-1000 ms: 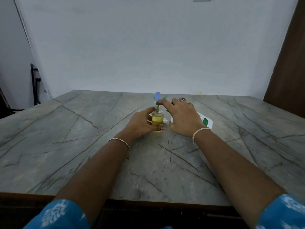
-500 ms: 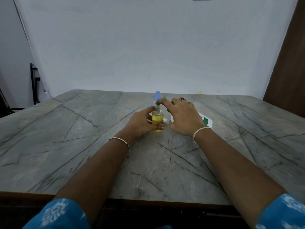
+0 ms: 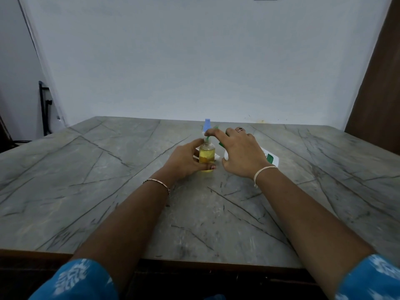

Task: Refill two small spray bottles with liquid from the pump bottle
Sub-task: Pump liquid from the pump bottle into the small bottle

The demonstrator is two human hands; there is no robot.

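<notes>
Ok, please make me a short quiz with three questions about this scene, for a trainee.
1. Which hand grips the small bottle of yellow liquid? A) left B) right C) neither
2. True or false: the blue cap shows beyond that bottle, farther from the person.
3. Fill in: the nozzle at the bottle's neck, under a fingertip of the right hand, is ____ in colour.
Key: 1 A, the left hand; 2 true; 3 green.

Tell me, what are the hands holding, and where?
The left hand grips the small yellow-filled bottle around its body; the right hand pinches the green top at its neck.
</notes>
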